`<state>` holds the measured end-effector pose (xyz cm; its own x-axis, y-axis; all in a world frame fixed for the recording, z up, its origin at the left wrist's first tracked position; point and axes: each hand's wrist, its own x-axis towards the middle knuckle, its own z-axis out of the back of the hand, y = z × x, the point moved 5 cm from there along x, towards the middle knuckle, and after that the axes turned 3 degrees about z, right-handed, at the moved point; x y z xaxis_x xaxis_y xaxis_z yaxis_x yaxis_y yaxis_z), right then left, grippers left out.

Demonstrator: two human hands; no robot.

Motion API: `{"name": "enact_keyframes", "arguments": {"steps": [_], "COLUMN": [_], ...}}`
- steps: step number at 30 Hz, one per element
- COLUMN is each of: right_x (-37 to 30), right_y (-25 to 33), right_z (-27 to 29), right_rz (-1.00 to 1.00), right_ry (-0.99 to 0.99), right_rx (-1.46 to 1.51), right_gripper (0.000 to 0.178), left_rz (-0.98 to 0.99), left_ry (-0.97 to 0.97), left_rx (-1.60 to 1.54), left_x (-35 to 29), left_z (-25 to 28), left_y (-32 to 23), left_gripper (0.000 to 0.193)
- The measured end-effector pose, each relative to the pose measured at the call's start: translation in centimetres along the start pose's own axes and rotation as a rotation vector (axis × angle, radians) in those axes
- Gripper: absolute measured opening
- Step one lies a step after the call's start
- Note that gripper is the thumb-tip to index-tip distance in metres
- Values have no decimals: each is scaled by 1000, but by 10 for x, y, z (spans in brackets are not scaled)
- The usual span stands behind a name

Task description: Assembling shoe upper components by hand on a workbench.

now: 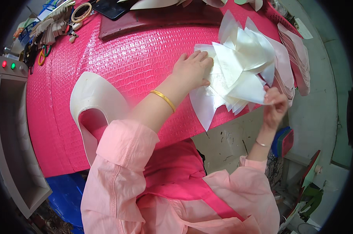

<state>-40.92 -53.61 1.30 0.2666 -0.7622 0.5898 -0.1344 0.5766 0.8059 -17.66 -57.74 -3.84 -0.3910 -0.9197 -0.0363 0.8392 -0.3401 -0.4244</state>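
A loose heap of thin white cut pieces, pointed and glossy, lies at the right of the pink table, fanned out in several directions. My left hand presses on the heap's left side, fingers stretched out and palm down. At the heap's lower right, my right hand pinches the corner of one white piece and lifts that edge a little. Part of the right fingertips is hidden by the piece. A white curved piece shaped like a shoe upper rests left of my left forearm.
The pink textured table fills the middle. Toward the back lie a dark red board and a black phone. Stacked pale pieces hang over the right edge. At left stands a grey box with red and green lights.
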Motion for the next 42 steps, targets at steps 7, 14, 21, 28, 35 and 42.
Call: {"name": "enact_keyframes", "arguments": {"steps": [7, 14, 21, 28, 35, 42], "right_x": [-10, 27, 70, 49, 34, -5], "right_y": [72, 92, 58, -6, -70, -47], "right_z": [-1, -57, -135, -220, -361, -373], "right_rz": [169, -30, 128, -655, -1286, -1409], "right_ry": [-40, 70, -265, 35, 532, 556], "right_rx": [-230, -682, -344, 626, 738, 850], "right_gripper": [17, 13, 36, 27, 34, 36], "left_rz": [129, -88, 206, 602, 736, 726], "left_ry": [10, 203, -291, -910, -633, -608], "left_rx": [257, -617, -1059, -728, -1422, 363], "left_x": [2, -17, -108, -260, -302, -340], "left_z": [14, 77, 115, 164, 67, 75], "left_y": [-13, -62, -26, 109, 161, 94], "left_gripper": [69, 71, 27, 52, 70, 44]}}
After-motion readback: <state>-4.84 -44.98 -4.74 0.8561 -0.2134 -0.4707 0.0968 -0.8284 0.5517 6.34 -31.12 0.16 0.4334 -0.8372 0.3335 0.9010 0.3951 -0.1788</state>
